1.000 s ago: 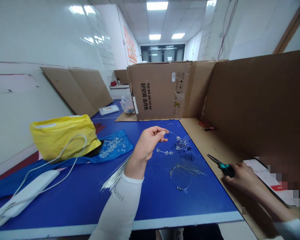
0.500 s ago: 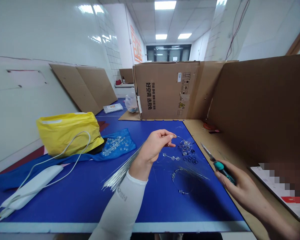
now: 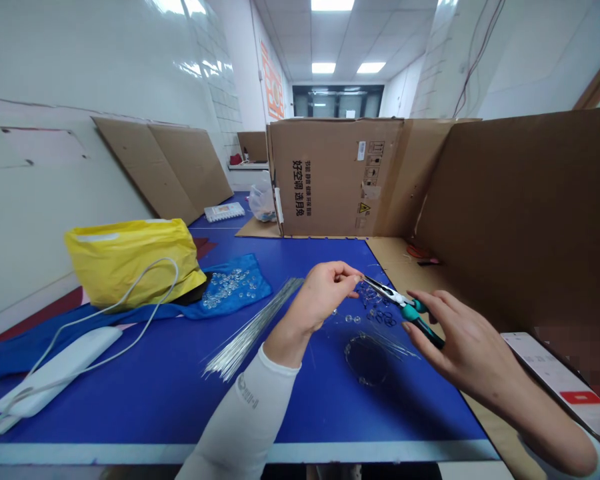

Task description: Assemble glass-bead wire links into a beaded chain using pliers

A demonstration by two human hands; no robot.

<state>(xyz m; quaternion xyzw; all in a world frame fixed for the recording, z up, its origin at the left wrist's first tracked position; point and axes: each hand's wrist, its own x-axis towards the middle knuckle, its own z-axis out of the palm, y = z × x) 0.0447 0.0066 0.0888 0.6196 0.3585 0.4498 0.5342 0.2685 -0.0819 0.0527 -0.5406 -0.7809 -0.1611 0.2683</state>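
Note:
My left hand [image 3: 330, 288] pinches a thin wire strung with clear beads [image 3: 353, 319], which hangs below my fingers. From the right, my right hand [image 3: 453, 333] grips green-handled long-nose pliers [image 3: 395, 297]. The jaws' tips meet the wire at my left fingertips; whether they are closed on it is too small to tell. Behind and below the pliers lie a tangle of beaded wire and several dark rings [image 3: 383, 318]. A beaded wire loop [image 3: 365, 360] rests on the table nearer to me. Left of my forearm is a bundle of straight silver wires [image 3: 253, 330].
Clear beads [image 3: 230, 287] lie on a blue cloth [image 3: 260, 277] beside a yellow bag [image 3: 135, 263]. A white power strip [image 3: 63, 370] with its cable is at left. Cardboard [image 3: 330, 180] walls stand behind and right. A phone [image 3: 555, 377] lies at right.
My right hand has brought the pliers left and up from the table's right edge to my left fingertips. My left hand has shifted slightly right, still pinching the wire.

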